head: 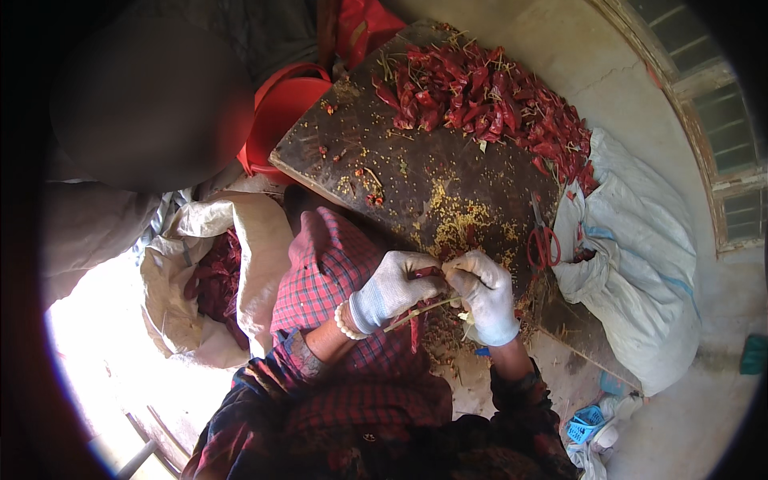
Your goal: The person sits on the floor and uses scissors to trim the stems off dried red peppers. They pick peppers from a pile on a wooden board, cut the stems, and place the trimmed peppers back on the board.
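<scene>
In a white knit glove, my left hand [396,287] grips a dried red chili pepper [427,273] in front of my lap. The gloved right hand [482,294] meets it, its fingertips pinched together at the pepper's end. A long dried plant stem [423,311] runs from under the right hand toward my left wrist, and another red chili [414,333] hangs below it. What the right palm encloses is partly hidden. Just beyond both hands, yellow seeds [459,216] are scattered over a dark wooden tabletop [360,135].
A heap of dried red chilies [474,90] lies along the table's far side. Red-handled scissors [543,243] rest beside a white woven sack [642,252] at right. An open sack of chilies [255,240] stands left, near a red bucket [294,111]. Another person's dark clothing [102,222] shows upper left.
</scene>
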A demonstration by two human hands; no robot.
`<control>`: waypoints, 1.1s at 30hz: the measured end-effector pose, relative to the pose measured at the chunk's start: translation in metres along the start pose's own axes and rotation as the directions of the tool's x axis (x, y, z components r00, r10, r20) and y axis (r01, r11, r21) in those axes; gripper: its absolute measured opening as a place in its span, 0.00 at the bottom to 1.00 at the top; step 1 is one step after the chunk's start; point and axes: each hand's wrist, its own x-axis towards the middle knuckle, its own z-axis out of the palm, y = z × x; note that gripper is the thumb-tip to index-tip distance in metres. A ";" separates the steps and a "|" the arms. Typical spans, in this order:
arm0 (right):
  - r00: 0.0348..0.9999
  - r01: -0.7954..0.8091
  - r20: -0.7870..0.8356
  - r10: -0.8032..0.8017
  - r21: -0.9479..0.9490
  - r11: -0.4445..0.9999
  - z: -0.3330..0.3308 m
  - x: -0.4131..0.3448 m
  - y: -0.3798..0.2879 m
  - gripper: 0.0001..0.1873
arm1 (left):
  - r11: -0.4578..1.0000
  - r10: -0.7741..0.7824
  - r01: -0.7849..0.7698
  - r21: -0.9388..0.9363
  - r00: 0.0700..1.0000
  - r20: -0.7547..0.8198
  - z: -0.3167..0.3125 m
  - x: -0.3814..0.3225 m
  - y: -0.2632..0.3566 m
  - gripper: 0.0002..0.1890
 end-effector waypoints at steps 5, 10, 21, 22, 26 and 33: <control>0.976 -0.216 0.083 0.202 0.500 0.839 0.003 -0.007 0.013 0.14 | 0.965 0.140 -0.152 0.215 0.988 0.068 0.002 0.003 -0.002 0.06; 0.960 -0.263 0.278 0.014 0.889 0.375 -0.024 0.005 0.036 0.12 | 0.959 0.228 -0.226 0.169 0.974 0.008 0.006 0.006 -0.003 0.06; 0.913 0.082 -0.195 -0.358 -0.772 0.630 -0.066 -0.045 0.080 0.13 | 0.998 -0.014 0.014 -0.056 1.000 0.004 0.004 -0.001 0.006 0.04; 0.916 0.085 -0.206 -0.345 -0.740 0.667 -0.065 -0.044 0.070 0.13 | 0.998 -0.011 0.012 -0.054 1.000 0.018 0.005 0.000 0.006 0.04; 0.933 0.278 -0.108 -0.342 -0.388 0.879 -0.034 -0.026 0.027 0.17 | 0.997 -0.043 0.045 -0.063 0.999 0.025 0.007 0.000 0.006 0.05; 0.890 0.407 0.004 -0.456 -0.459 0.790 0.004 -0.010 0.001 0.15 | 0.972 0.156 -0.143 0.187 0.986 -0.055 0.007 0.002 0.002 0.06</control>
